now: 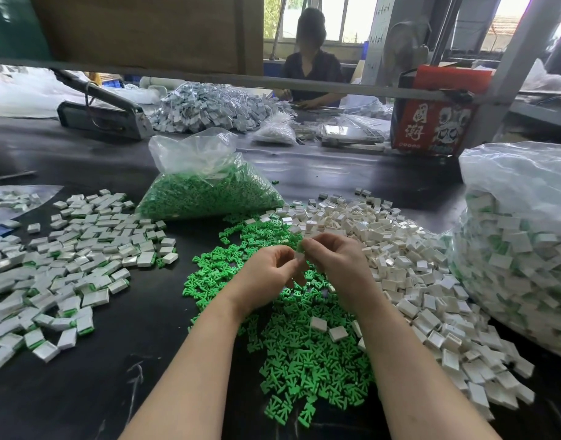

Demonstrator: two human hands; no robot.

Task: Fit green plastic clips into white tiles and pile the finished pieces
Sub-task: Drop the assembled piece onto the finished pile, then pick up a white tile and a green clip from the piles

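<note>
Both hands meet above the loose heap of green clips (304, 344) at centre. Left hand (266, 274), fingers curled, pinches the lower end of a small white tile (299, 256); right hand (333, 262), fingers likewise curled, grips its upper end, where a sliver of green shows. Whether a clip is fully seated in the tile cannot be told, since the fingers cover most of the piece.

Pieces are too many to count: one heap of loose clips, one pile of empty white tiles (399, 249) to the right, one spread of finished pieces (75, 258) with green edges to the left. Two tiles lie on the clip heap between the forearms. Three clear bags are visible: one of green clips (209, 185) behind the heap, one of finished pieces (520, 249) cut off at the right edge, one partly seen at far left.

Beyond, a second person (310, 68) sits across the black table (114, 360), beside a red carton (431, 122) and a grey pile.
</note>
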